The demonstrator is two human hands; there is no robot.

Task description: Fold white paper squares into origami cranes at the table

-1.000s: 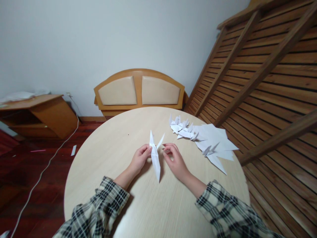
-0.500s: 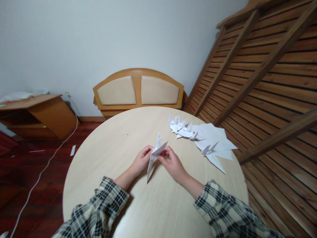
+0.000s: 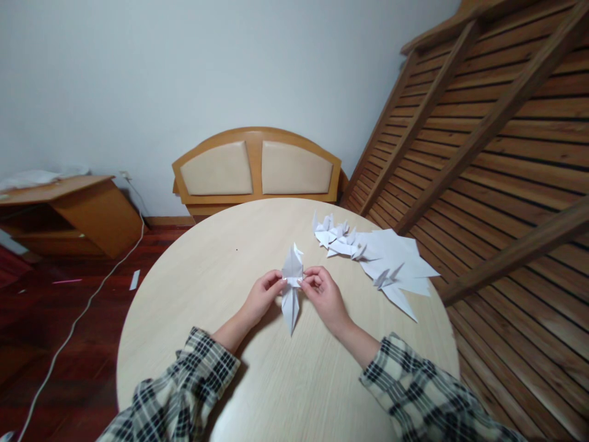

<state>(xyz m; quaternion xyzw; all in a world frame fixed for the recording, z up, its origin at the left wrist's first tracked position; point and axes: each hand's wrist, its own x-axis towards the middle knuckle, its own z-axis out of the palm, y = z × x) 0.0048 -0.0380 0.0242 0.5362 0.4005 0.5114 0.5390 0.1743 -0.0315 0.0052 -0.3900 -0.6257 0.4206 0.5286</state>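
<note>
A white origami crane (image 3: 291, 301) is held up over the middle of the round table, one pointed part toward the far side and one toward me. My left hand (image 3: 265, 294) pinches its left edge between thumb and fingers. On the opposite edge, the thumb and fingertips of my right hand (image 3: 323, 296) are closed on the paper. Several folded white paper cranes (image 3: 338, 233) stand in a cluster at the table's right rear. Another paper crane (image 3: 389, 282) lies nearer, by the right edge.
White paper sheets (image 3: 409, 258) lie beside the cranes on the pale round table (image 3: 184, 294). Behind it stands a padded headboard (image 3: 255, 166). A slatted wooden panel (image 3: 478, 141) leans at right. A white cable (image 3: 87, 307) crosses the floor near a wooden cabinet (image 3: 92, 215).
The paper crane has turned between my hands, from slanted to nearly upright in view, its broad faces now toward me. My right hand has shifted slightly to the right along its edge.
</note>
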